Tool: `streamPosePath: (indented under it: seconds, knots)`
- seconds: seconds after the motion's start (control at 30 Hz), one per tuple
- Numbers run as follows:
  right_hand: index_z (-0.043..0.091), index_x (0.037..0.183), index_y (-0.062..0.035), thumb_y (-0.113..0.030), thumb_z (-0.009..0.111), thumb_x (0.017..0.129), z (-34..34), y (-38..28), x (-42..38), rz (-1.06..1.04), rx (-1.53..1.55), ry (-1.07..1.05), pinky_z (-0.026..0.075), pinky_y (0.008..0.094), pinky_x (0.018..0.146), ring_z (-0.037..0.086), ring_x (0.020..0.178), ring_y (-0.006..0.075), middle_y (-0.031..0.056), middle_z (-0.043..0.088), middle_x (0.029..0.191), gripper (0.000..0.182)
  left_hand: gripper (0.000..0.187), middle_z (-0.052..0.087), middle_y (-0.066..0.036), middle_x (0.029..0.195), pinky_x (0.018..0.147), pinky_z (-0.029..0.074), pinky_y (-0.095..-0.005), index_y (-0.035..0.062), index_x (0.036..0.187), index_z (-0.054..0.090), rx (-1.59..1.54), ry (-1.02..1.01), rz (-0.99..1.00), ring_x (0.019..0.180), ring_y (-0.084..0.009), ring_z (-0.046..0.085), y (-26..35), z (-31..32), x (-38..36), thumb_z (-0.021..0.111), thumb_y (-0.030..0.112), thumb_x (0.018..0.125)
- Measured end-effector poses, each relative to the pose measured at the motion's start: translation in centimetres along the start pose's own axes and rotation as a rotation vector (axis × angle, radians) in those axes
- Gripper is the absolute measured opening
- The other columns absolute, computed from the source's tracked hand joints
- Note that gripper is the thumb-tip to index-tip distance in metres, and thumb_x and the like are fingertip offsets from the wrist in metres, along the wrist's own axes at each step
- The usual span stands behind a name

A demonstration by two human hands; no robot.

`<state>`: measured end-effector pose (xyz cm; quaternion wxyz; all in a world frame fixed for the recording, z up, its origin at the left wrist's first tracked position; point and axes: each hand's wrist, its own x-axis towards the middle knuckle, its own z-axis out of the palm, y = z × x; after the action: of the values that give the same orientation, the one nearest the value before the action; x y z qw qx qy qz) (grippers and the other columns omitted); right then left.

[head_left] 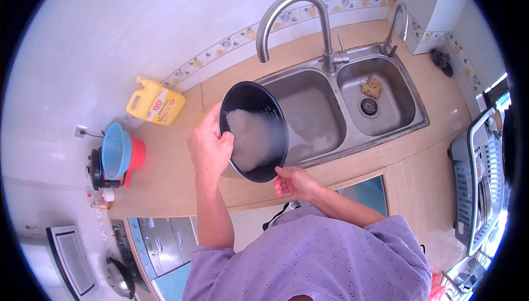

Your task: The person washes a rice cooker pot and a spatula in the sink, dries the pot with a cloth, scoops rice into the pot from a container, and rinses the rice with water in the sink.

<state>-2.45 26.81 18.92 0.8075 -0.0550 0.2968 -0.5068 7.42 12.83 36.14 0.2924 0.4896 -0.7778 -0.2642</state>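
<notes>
A dark rice cooker inner pot [224,115] is tilted above the counter and the left edge of the sink. Cloudy water and what looks like rice [248,141] lie inside it, partly blurred. My left hand [211,141] grips the pot's left rim, the thumb over the edge. At the lower right rim, my right hand [295,183] has its thumb against the pot with the fingers curled below. The pot's underside is hidden.
A double steel sink [314,111] with a tall curved faucet [325,31] stands right of the pot. A tan clump [372,87] sits in its right basin. Left are a yellow jug [157,102] and a blue colander [116,151]; a grey dish rack [473,180] stands far right.
</notes>
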Motion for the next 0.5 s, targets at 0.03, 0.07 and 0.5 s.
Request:
streamPosePath:
  seconds: [0.03,0.07,0.5]
  knots:
    - [0.056,0.082,-0.001,-0.027,0.04,0.096,0.0,0.0,0.0,0.001,0.005,0.002,0.048,0.0321,0.061,0.058,0.06,0.0196,0.0083,0.06,0.069,0.033,0.057,0.046,-0.008,0.049,0.048,0.039,-0.0292,0.0073,0.115,0.06,0.002,-0.005,0.003,0.042,-0.0137,0.042,0.1,0.0,0.0,0.049,-0.002,0.059]
    - [0.056,0.082,-0.0008,-0.026,0.04,0.095,0.1,0.0,-0.1,0.002,0.01,0.005,0.048,0.0323,0.061,0.058,0.06,0.0201,0.0086,0.06,0.069,0.033,0.057,0.045,-0.008,0.049,0.048,0.039,-0.0295,0.0077,0.115,0.06,0.004,-0.01,0.006,0.042,-0.014,0.042,0.1,0.0,0.0,0.049,-0.002,0.06]
    - [0.056,0.082,-0.0025,-0.029,0.042,0.095,-0.1,-0.1,-0.1,0.03,0.017,0.011,0.047,0.0318,0.061,0.058,0.06,0.0196,0.0067,0.06,0.069,0.033,0.056,0.044,-0.011,0.049,0.047,0.038,-0.0316,0.0071,0.114,0.06,0.129,-0.023,0.069,0.042,-0.0176,0.043,0.9,0.4,0.0,0.051,-0.001,0.06]
